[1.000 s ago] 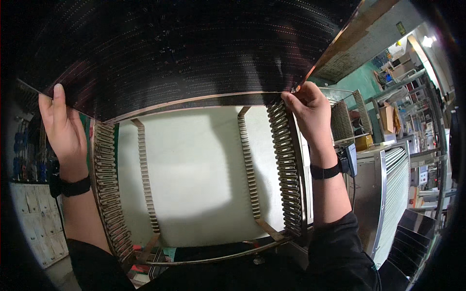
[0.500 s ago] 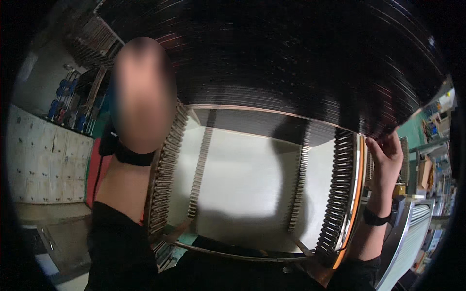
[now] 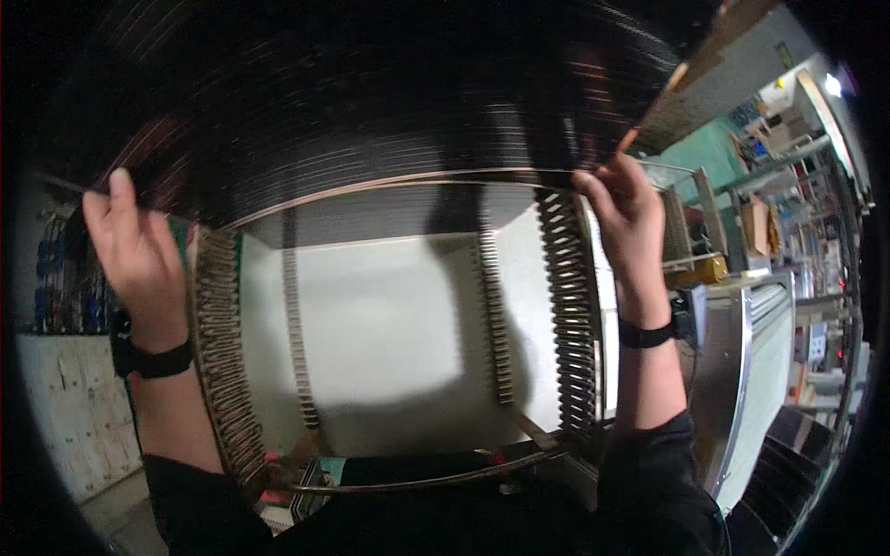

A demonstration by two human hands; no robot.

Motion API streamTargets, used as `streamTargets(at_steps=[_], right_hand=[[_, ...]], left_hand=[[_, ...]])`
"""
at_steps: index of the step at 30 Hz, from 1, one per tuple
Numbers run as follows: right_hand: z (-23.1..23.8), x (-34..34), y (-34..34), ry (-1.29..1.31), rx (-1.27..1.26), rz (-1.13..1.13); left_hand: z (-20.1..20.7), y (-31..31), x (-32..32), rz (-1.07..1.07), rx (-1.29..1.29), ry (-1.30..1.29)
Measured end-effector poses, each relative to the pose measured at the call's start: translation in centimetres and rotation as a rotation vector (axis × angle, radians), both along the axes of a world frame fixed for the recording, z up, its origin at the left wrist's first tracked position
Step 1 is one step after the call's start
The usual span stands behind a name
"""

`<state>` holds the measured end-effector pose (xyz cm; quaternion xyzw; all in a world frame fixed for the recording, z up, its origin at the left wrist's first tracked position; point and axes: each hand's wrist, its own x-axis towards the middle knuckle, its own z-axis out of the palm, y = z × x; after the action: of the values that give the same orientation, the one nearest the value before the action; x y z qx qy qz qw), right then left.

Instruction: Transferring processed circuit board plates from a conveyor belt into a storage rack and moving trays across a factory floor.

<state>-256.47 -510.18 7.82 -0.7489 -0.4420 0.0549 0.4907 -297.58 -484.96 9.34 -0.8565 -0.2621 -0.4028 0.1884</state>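
A large glossy black panel [image 3: 371,102] with fine pale lines across it fills the upper part of the view. My right hand [image 3: 630,208] is closed on its lower right corner, the thumb and fingers pinching the edge. At the panel's lower left edge, my left hand [image 3: 139,259] has its thumb and fingers raised against the panel, gripping it. Below the panel is a rack with coil-like slotted sides, its left side [image 3: 222,343] and right side [image 3: 570,315] facing each other. A pale flat surface [image 3: 380,324] shows between them, with shadows on it.
Pale lockers [image 3: 79,408] stand on the left. Close on the right is a metal-framed unit with a ribbed pale side [image 3: 765,361]. Shelving with boxes and equipment [image 3: 811,296] lies beyond it. A curved bar [image 3: 426,482] crosses the rack's near side.
My view has turned right, so the rack and right hand sit farther left. The panel's lower edge appears higher and tilts differently. My left hand, blurred before, now shows at the lower left edge.
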Motion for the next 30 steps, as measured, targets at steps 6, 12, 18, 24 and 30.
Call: streamTargets(at_steps=[6, 12, 18, 24, 30], right_hand=[[1.2, 0.3, -1.1, 0.049, -0.226, -0.083], [0.0, 0.7, -1.0, -0.198, -0.223, -0.080], [-1.1, 3.1, -3.2, 0.033, 0.237, -0.076], [-0.3, 3.4, -4.6, 0.094, 0.037, 0.037], [-0.6, 0.5, -1.8, -0.072, -0.094, -0.034]], left_hand=[[1.3, -1.4, 4.3, -0.414, -0.874, -0.910], [0.3, -1.5, 2.4, -0.352, -0.950, -0.847], [1.3, -2.0, 4.1, -0.450, -1.047, -1.073], [2.2, -2.6, 5.3, -0.458, -0.994, -1.068], [0.6, -1.2, 2.4, 0.051, 0.120, -0.046]])
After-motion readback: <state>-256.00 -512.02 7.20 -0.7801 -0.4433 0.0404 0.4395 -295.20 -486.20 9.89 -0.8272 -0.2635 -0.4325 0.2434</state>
